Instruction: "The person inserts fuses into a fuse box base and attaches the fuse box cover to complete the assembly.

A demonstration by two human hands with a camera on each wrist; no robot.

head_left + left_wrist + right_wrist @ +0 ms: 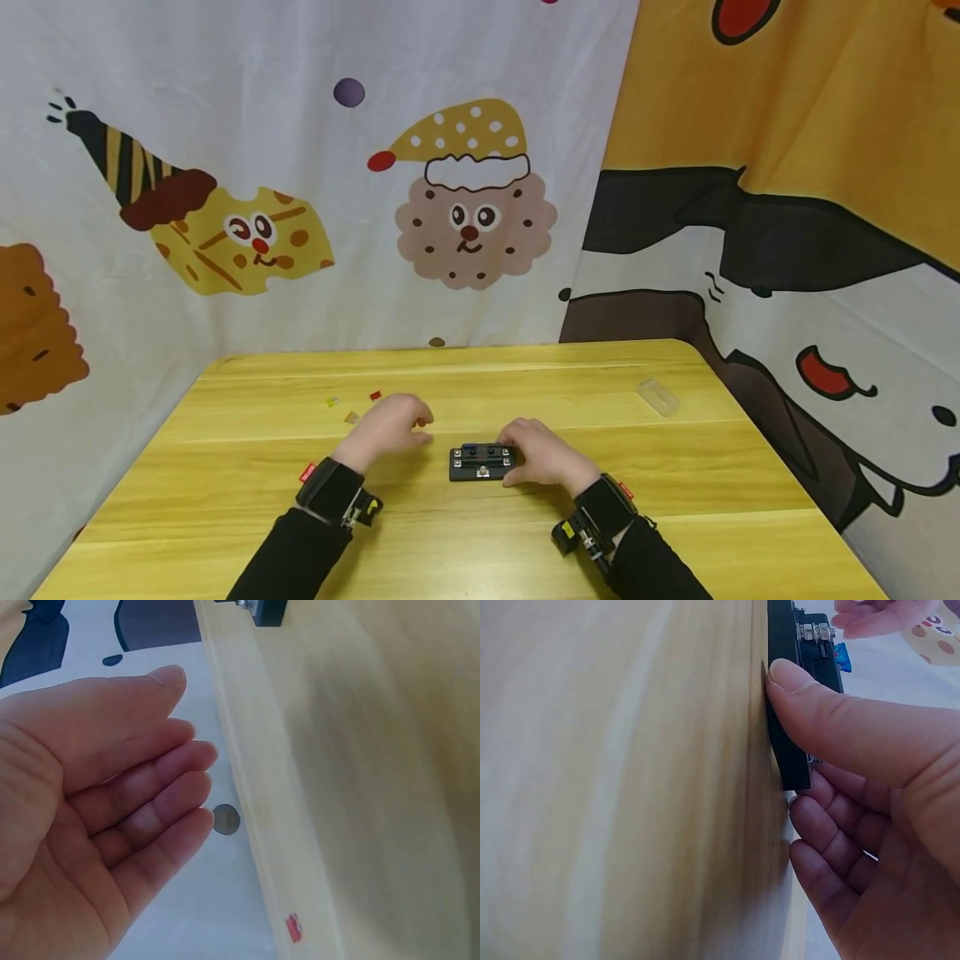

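From my remote seat I take the black terminal block [482, 472] as my landmark; it sits on the desk [450, 542], in front of both hands. My right hand [543, 457] grips its right end, thumb along the near edge and fingers behind. My left hand [386, 425] is released, just left of the block and slightly beyond it, fingers loosely bent with nothing visible between them.

Steadying the block seems the step in hand; I'd do it well by pinching only the base, flat to the desk, clear of the terminals and the blue piece [844, 657].

The forearms slant in from either side of the block. My left hand looks raised, fingertips pointing rightward. Farther left and beyond the block lie red [376, 396], yellow [332, 402] and amber [352, 417] pieces.
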